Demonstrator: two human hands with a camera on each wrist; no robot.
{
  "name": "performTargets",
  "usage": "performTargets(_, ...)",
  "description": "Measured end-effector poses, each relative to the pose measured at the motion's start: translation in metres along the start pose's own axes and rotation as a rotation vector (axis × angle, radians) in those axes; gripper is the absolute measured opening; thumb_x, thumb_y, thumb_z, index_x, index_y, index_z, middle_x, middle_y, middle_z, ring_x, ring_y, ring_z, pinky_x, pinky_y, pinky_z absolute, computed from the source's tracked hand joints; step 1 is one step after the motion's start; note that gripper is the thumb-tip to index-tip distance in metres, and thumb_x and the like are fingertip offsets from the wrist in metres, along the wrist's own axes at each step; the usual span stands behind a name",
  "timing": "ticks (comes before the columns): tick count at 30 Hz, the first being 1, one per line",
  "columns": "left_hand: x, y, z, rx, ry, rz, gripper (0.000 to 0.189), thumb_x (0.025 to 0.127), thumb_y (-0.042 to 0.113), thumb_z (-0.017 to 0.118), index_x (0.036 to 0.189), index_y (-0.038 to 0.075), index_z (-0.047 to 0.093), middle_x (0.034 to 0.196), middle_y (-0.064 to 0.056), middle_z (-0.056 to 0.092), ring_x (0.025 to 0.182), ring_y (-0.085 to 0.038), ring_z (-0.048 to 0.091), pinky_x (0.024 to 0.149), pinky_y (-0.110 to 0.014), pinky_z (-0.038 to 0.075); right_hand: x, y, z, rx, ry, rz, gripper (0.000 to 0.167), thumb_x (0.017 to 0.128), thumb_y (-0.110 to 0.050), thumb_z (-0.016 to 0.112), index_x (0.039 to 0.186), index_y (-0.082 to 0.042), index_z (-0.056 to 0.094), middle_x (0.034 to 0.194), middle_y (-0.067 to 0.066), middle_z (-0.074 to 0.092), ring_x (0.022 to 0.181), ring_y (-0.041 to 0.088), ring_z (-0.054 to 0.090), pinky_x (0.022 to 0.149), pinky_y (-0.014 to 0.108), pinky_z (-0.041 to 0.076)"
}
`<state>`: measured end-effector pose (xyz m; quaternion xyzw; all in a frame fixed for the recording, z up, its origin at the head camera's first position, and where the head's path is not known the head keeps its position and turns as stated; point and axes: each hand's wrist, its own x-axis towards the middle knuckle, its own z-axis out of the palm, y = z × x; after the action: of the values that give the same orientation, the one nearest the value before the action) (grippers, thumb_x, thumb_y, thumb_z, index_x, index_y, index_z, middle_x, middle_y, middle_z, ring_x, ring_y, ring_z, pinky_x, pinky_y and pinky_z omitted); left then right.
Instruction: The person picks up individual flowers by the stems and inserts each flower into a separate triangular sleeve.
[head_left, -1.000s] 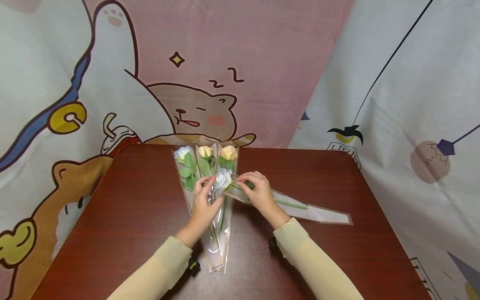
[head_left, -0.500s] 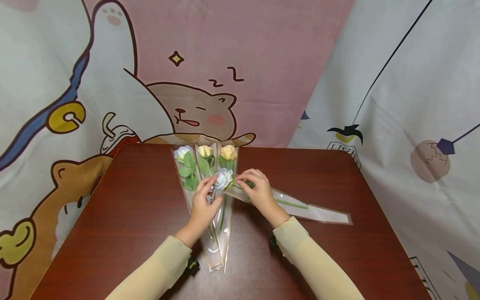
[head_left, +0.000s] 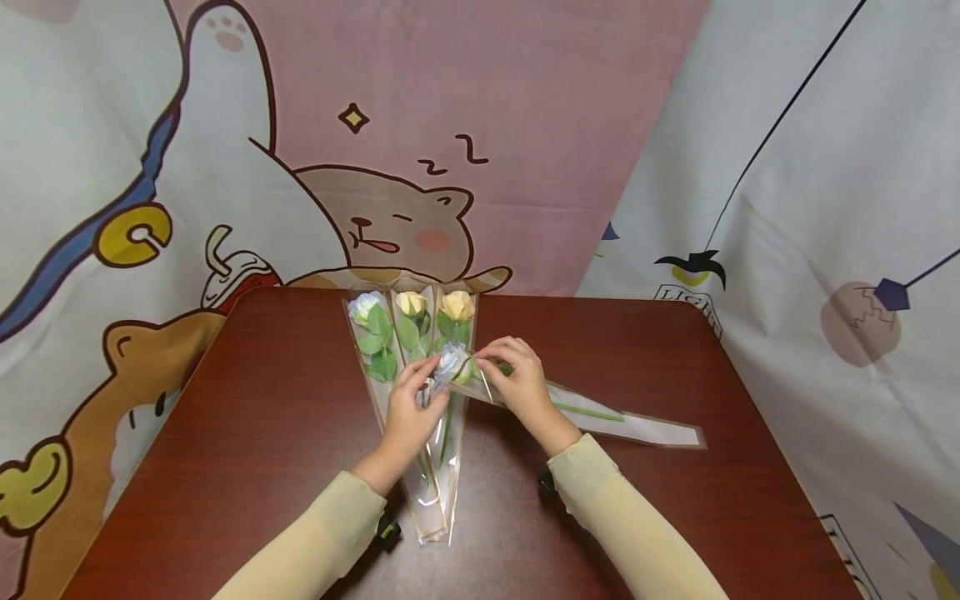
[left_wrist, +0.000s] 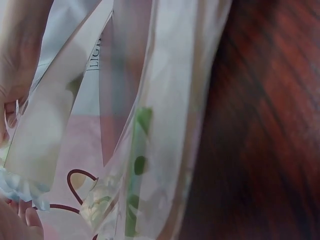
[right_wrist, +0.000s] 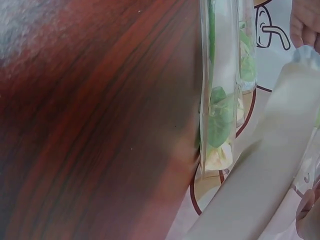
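Observation:
A pale blue artificial rose [head_left: 452, 363] lies across the middle of the table, its head at the mouth of a clear, gold-edged flower sleeve [head_left: 660, 431]. Its green stem runs rightward inside the sleeve. My left hand [head_left: 407, 417] holds the bloom from the left, fingertips and thumb at the petals. On the other side, my right hand [head_left: 517, 385] pinches the sleeve's upper rim between thumb and forefinger. In the left wrist view, blue petals [left_wrist: 22, 190] show between the fingers and the sleeve. The right wrist view shows the sleeve [right_wrist: 265, 150] large and pale, partly hiding the petals.
Behind my hands lie three sleeved roses side by side: a blue one [head_left: 366, 308], a cream one [head_left: 411, 303] and a peach one [head_left: 457, 306]. Their narrow ends overlap toward the front of the brown table [head_left: 262, 467]. A cartoon curtain [head_left: 525, 125] hangs behind.
The blue rose has slid slightly right and tilted toward the sleeve's mouth, with its stem end farther along inside. My left fingertips moved right with it. My right hand stayed nearly still.

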<state>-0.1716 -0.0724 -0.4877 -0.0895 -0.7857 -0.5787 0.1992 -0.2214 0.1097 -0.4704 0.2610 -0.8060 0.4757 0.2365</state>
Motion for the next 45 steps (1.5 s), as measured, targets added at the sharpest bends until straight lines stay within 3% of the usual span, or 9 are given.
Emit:
performTargets(8, 0.001, 0.001, 0.001, 0.006, 0.029, -0.016, 0.039, 0.079, 0.006, 0.071, 0.118, 0.004, 0.065, 0.118, -0.012, 0.063, 0.101, -0.026, 0.060, 0.085, -0.043, 0.052, 0.001, 0.000, 0.000, 0.004, 0.000, -0.018, 0.005, 0.084, -0.015, 0.072, 0.087, -0.012, 0.073, 0.090, 0.000, 0.067, 0.085, 0.016, 0.056, 0.069, 0.029, 0.055)
performTargets(15, 0.002, 0.000, 0.001, -0.041, 0.079, -0.014, 0.030, 0.076, 0.005, 0.077, 0.105, 0.004, 0.071, 0.105, -0.013, 0.068, 0.089, -0.030, 0.065, 0.080, -0.046, 0.055, -0.001, 0.001, -0.002, 0.022, -0.005, 0.023, 0.004, 0.083, -0.012, 0.072, 0.087, -0.010, 0.071, 0.090, 0.002, 0.066, 0.086, 0.017, 0.053, 0.069, 0.040, 0.054)
performTargets(18, 0.001, 0.000, 0.001, -0.025, 0.054, -0.024, 0.030, 0.077, 0.008, 0.077, 0.106, 0.004, 0.071, 0.104, -0.013, 0.068, 0.089, -0.026, 0.065, 0.081, -0.042, 0.055, -0.001, 0.001, -0.001, 0.041, -0.006, 0.015, 0.005, 0.084, -0.011, 0.071, 0.088, -0.009, 0.071, 0.091, 0.004, 0.066, 0.087, 0.019, 0.054, 0.070, 0.039, 0.055)
performTargets(25, 0.000, 0.003, 0.005, 0.007, -0.082, -0.009, 0.036, 0.080, 0.014, 0.075, 0.113, 0.003, 0.068, 0.112, -0.013, 0.066, 0.100, -0.027, 0.062, 0.088, -0.044, 0.052, 0.005, -0.038, -0.006, 0.037, -0.004, -0.054, 0.007, 0.078, 0.006, 0.071, 0.084, 0.002, 0.068, 0.085, 0.015, 0.065, 0.082, 0.027, 0.054, 0.069, 0.032, 0.051)
performTargets(27, 0.000, 0.003, 0.006, 0.036, -0.108, 0.003, 0.035, 0.080, 0.017, 0.075, 0.112, 0.004, 0.068, 0.112, -0.011, 0.066, 0.101, -0.024, 0.062, 0.091, -0.042, 0.051, 0.006, -0.039, -0.005, 0.029, 0.004, -0.075, 0.007, 0.078, 0.006, 0.071, 0.083, 0.002, 0.068, 0.084, 0.014, 0.065, 0.081, 0.027, 0.054, 0.068, 0.031, 0.049)
performTargets(29, 0.000, 0.003, 0.006, 0.059, -0.118, 0.011, 0.035, 0.080, 0.018, 0.075, 0.111, 0.003, 0.068, 0.112, -0.010, 0.066, 0.102, -0.024, 0.062, 0.093, -0.042, 0.049, 0.006, -0.040, -0.005, 0.026, 0.009, -0.084, 0.007, 0.077, 0.006, 0.071, 0.083, 0.002, 0.068, 0.084, 0.014, 0.065, 0.081, 0.026, 0.055, 0.068, 0.036, 0.049)
performTargets(34, 0.000, 0.003, 0.006, 0.084, -0.101, 0.026, 0.035, 0.078, 0.019, 0.077, 0.108, 0.002, 0.069, 0.111, -0.010, 0.067, 0.102, -0.024, 0.062, 0.095, -0.042, 0.048, 0.006, -0.036, -0.004, 0.041, 0.005, -0.083, 0.007, 0.077, 0.006, 0.071, 0.083, 0.002, 0.069, 0.084, 0.015, 0.065, 0.081, 0.027, 0.055, 0.068, 0.039, 0.050)
performTargets(38, 0.001, 0.003, 0.005, 0.090, -0.102, 0.025, 0.036, 0.077, 0.019, 0.077, 0.108, 0.002, 0.069, 0.111, -0.010, 0.067, 0.103, -0.024, 0.062, 0.096, -0.040, 0.048, 0.004, -0.021, 0.002, 0.046, -0.003, -0.071, 0.007, 0.078, 0.004, 0.072, 0.083, 0.001, 0.069, 0.085, 0.014, 0.066, 0.082, 0.027, 0.055, 0.068, 0.042, 0.051)
performTargets(45, 0.002, 0.003, 0.007, 0.106, -0.120, 0.047, 0.031, 0.076, 0.018, 0.077, 0.104, 0.003, 0.071, 0.110, -0.013, 0.067, 0.106, -0.027, 0.062, 0.094, -0.043, 0.048, 0.002, -0.009, 0.009, 0.059, -0.023, -0.068, 0.006, 0.080, -0.007, 0.074, 0.085, -0.007, 0.071, 0.088, 0.007, 0.067, 0.085, 0.022, 0.056, 0.070, 0.037, 0.053)
